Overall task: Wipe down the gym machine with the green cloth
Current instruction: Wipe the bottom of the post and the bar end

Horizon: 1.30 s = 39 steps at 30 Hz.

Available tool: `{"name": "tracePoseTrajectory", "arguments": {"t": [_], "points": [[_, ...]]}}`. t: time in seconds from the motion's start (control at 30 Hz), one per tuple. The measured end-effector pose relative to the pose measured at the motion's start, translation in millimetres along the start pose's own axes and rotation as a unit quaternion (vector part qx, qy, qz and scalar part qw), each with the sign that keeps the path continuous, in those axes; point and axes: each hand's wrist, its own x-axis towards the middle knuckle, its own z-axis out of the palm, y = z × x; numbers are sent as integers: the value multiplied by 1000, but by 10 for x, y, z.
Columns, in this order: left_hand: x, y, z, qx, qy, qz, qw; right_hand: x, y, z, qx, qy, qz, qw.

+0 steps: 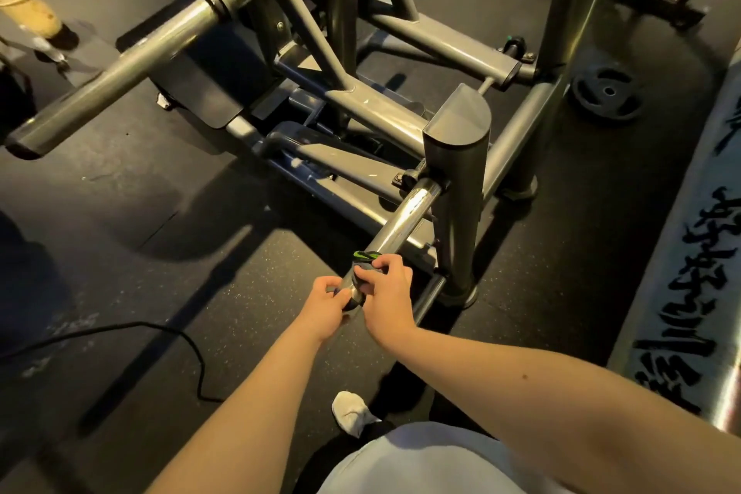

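Gripping the near end of the chrome bar (405, 219), both hands sit close together. The right hand (387, 289) pinches the green cloth (365, 256) against the bar's top with curled fingers, and the left hand (326, 305) curls round the bar's tip beside it. The bar juts from the gym machine (457, 156). A weight plate (608, 92) lies well beyond the bar, and a black cable (160, 327) trails to the left of it.

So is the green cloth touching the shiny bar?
Touching. The head view shows the green cloth draped over the near end of the shiny bar, with the right hand pinching it there.
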Motion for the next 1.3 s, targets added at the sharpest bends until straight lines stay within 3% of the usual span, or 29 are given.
{"name": "tracePoseTrajectory", "arguments": {"t": [0.07,0.13,0.27,0.33,0.47,0.63,0.77,0.9,1.0,1.17,1.3], "points": [[-4,-15,22,-30,-1,-2,1000,138,67,-109,-49,-49,-31,997],[0,-27,26,-49,-7,-1,999,368,92,-278,-69,-47,-34,996],[-14,-61,-35,-51,-20,-8,998,1043,-24,-555,-13,66,27,997],[-29,-62,-44,-59,-24,-10,998,1200,-56,-559,-47,79,47,995],[-24,-81,-22,-78,-13,-8,997,752,-111,-348,-289,-62,-128,947],[-30,-124,2,-79,1,12,997,46,-52,-67,-255,-180,-217,925],[-78,-111,36,-126,11,5,992,409,-40,-319,-275,-185,-267,905],[-99,-70,-27,-61,4,28,998,1071,-75,-657,-377,-125,-169,902],[-60,-84,-61,12,28,77,997,1298,-89,-719,-414,-126,-109,895],[-32,-55,-76,42,21,102,994,895,-222,-492,-263,-77,5,962],[-27,-85,-80,57,13,109,992,185,-274,-217,-131,-109,36,985]]}}
